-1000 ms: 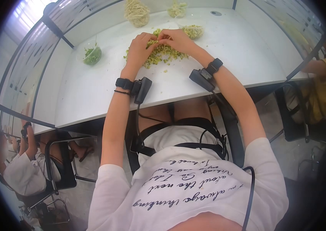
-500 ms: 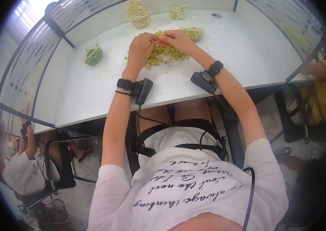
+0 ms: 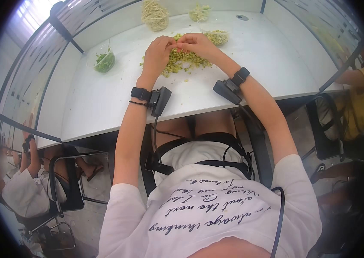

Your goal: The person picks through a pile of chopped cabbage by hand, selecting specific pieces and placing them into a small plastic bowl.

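Note:
Over a loose pile of small yellow-green pieces (image 3: 186, 63), both hands meet with fingertips together. My left hand (image 3: 158, 51) is closed in a pinch, its thumb and forefinger against the fingers of the other hand. From the other side my right hand (image 3: 197, 45) pinches too. What sits between the fingertips is too small to make out. Just behind my right hand is a clear bowl (image 3: 218, 38) of similar yellow-green pieces. The pile lies spread on the white tabletop (image 3: 147, 103), partly hidden by my hands.
Farther back stand a tall clump of long pale strands (image 3: 155, 17) and a clear bag or bowl of pale green bits (image 3: 199, 13). At left is a clear bowl of green pieces (image 3: 104, 62). Low panels (image 3: 293, 38) edge the table. Other people sit on both sides.
My fingers have shifted only very slightly over the pile. The pile and the containers look the same.

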Demonstrator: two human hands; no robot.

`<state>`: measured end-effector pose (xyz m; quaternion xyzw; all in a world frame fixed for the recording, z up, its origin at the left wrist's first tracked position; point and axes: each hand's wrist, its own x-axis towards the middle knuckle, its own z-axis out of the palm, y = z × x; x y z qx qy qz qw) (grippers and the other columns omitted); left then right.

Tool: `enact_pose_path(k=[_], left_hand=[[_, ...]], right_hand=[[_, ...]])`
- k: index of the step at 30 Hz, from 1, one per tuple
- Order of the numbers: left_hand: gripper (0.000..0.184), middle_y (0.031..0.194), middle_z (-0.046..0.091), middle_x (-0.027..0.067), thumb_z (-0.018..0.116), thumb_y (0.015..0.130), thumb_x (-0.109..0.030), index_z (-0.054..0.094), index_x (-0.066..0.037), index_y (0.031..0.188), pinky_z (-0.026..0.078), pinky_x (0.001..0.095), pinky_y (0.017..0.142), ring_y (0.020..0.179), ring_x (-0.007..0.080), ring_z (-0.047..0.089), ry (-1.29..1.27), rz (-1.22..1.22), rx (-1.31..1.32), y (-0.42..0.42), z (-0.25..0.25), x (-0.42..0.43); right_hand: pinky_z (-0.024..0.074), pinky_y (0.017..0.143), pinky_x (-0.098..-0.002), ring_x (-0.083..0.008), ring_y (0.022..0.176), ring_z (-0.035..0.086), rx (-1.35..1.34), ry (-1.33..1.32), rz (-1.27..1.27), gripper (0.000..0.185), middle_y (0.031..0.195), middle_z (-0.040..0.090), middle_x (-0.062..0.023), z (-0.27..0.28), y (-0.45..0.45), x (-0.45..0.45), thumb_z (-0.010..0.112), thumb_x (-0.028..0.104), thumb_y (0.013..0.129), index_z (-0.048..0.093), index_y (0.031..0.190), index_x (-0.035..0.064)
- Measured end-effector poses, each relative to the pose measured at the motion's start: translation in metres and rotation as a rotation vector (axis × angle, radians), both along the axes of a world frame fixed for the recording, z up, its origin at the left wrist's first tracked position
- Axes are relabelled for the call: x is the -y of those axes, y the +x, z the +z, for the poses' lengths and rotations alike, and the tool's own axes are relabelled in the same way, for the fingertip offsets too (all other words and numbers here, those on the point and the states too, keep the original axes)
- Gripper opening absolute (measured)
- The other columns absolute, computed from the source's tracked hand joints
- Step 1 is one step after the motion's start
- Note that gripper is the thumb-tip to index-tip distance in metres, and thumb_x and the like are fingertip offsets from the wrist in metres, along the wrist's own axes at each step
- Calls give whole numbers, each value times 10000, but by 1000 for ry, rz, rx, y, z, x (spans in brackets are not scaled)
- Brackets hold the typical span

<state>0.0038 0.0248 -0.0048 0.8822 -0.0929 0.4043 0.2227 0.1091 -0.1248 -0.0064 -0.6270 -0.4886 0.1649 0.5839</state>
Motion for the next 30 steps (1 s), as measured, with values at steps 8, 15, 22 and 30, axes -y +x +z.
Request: enact_pose_path(k=[8, 15, 22, 30], left_hand=[[109, 813, 628, 111, 591, 847, -100, 598, -13, 913, 461, 316, 669, 701, 236, 584, -89, 8, -81, 0, 1, 1], [144, 809, 629, 107, 560, 882, -154, 602, -19, 905, 460, 319, 673, 710, 235, 590, -22, 109, 1, 2, -4, -3], [121, 816, 620, 101, 577, 864, -142, 598, -25, 886, 461, 325, 670, 710, 232, 586, -20, 132, -37, 2, -5, -4], [99, 891, 587, 92, 608, 818, -96, 583, -41, 897, 471, 345, 695, 775, 245, 596, 66, 138, -34, 10, -17, -18]], right_hand=[[480, 729, -241, -104, 782, 610, 187, 31, -95, 177, 813, 659, -49, -3, 1, -2, 589, 169, 882, 623, 944, 7], [454, 609, -367, -274, 616, 563, 716, 247, -514, 161, 619, 566, -104, 4, 6, 1, 576, 200, 837, 587, 803, 44], [422, 603, -376, -263, 616, 535, 843, 222, -642, 174, 618, 570, -68, 13, 22, 16, 588, 204, 837, 579, 733, 64], [447, 703, -397, -271, 765, 568, 875, 270, -950, 103, 726, 616, -47, 13, 43, 28, 636, 184, 785, 601, 797, 88]])
